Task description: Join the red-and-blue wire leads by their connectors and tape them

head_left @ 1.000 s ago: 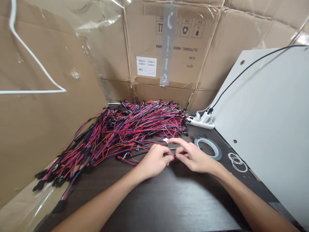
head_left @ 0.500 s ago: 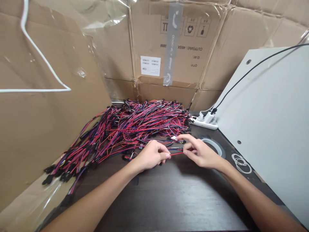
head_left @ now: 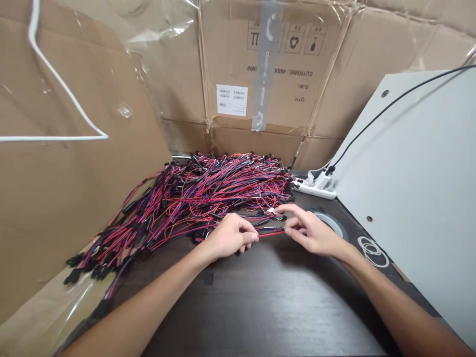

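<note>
A thin wire harness point(head_left: 270, 233), red with darker strands, stretches between my two hands just above the dark table point(head_left: 238, 302). My left hand point(head_left: 234, 235) is closed, pinching it between thumb and fingers. At the harness's right end my right hand point(head_left: 310, 230) is closed too, with the thumb and a finger on the wires. A small white label point(head_left: 271, 210) is by the tip of my right index finger; whether it is held there I cannot tell. Behind both hands lies a large heap of red, blue and black wire harnesses point(head_left: 223, 183) with black connectors.
A white power strip point(head_left: 316, 188) with plugs stands right of the heap. Near my right wrist lie a roll of tape point(head_left: 330, 223) and a coil of white cord point(head_left: 374, 252). Cardboard point(head_left: 186, 99) walls the back and left; a white panel point(head_left: 416, 173) leans at right.
My left hand has moved slightly left and my right hand slightly right, so more of the wire shows between them. Both keep their pinch.
</note>
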`<state>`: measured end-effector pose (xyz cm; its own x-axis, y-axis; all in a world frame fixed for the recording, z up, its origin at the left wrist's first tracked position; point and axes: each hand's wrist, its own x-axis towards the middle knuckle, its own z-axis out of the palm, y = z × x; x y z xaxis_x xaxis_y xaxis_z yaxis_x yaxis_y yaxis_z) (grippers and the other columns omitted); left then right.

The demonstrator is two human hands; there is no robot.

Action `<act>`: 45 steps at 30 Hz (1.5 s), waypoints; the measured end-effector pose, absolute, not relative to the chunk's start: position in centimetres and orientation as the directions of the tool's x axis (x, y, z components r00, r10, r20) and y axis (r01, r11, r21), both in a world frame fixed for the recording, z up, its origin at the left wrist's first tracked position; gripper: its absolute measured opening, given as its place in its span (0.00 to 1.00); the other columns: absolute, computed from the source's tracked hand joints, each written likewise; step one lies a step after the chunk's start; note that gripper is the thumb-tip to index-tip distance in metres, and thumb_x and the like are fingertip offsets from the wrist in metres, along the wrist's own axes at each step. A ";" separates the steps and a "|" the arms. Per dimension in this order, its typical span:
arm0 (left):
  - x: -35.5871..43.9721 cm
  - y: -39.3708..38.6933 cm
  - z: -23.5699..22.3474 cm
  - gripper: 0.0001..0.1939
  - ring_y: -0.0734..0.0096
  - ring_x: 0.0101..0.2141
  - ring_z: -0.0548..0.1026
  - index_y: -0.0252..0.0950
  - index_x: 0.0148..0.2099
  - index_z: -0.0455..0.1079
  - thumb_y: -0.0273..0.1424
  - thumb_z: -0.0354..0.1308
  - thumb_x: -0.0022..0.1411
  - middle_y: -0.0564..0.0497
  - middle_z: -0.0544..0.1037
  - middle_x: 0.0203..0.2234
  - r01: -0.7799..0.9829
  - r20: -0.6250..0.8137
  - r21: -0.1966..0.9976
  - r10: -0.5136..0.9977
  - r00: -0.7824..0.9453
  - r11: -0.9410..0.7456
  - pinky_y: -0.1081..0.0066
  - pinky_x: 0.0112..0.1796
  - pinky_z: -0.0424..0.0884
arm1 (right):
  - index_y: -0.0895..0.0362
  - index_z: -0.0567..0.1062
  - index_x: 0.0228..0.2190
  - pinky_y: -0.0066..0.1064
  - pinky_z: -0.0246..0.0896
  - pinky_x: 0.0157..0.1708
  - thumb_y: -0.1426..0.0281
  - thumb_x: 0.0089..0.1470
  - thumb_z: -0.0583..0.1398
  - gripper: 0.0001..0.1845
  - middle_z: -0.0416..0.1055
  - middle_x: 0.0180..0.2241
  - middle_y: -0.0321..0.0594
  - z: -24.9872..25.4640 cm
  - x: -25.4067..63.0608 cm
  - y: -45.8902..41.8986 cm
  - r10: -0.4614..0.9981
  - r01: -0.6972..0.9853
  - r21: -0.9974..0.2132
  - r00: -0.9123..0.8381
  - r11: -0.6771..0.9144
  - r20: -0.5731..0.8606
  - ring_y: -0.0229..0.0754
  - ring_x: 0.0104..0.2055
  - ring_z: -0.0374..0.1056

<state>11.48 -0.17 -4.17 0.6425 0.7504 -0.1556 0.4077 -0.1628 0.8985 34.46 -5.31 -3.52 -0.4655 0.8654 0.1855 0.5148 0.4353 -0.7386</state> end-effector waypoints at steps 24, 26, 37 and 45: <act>12.0 -1.8 -3.9 0.12 0.78 0.18 0.65 0.33 0.31 0.72 0.34 0.51 0.59 0.56 0.68 0.18 0.402 -0.103 0.879 0.721 0.685 -0.256 0.77 0.22 0.59 | 0.55 0.58 0.55 0.23 0.49 0.22 0.80 0.54 0.50 0.27 0.58 0.21 0.28 -4.2 33.2 -5.7 0.820 0.508 -0.678 -0.508 0.531 0.261 0.32 0.22 0.52; 12.1 -1.9 -3.8 0.13 0.78 0.17 0.64 0.33 0.29 0.70 0.34 0.50 0.60 0.56 0.68 0.18 0.396 -0.108 0.885 0.719 0.686 -0.245 0.77 0.21 0.59 | 0.55 0.57 0.56 0.23 0.50 0.23 0.80 0.54 0.50 0.28 0.60 0.21 0.28 -4.2 33.2 -5.7 0.814 0.511 -0.667 -0.515 0.542 0.268 0.32 0.22 0.53; 12.5 -1.8 -3.7 0.08 0.71 0.31 0.72 0.34 0.30 0.75 0.26 0.55 0.57 0.52 0.77 0.27 0.349 0.077 0.845 0.736 0.672 -0.406 0.73 0.36 0.63 | 0.56 0.57 0.56 0.23 0.49 0.23 0.80 0.55 0.50 0.27 0.61 0.21 0.28 -4.0 32.6 -5.9 0.805 0.523 -0.647 -0.532 0.555 0.262 0.32 0.22 0.52; 12.3 -1.8 -3.9 0.07 0.73 0.28 0.71 0.33 0.29 0.76 0.24 0.57 0.55 0.54 0.77 0.25 0.334 0.084 0.842 0.713 0.696 -0.424 0.74 0.33 0.63 | 0.56 0.57 0.56 0.23 0.51 0.24 0.80 0.55 0.50 0.27 0.61 0.22 0.28 -4.1 32.5 -6.1 0.800 0.526 -0.638 -0.540 0.563 0.261 0.33 0.22 0.54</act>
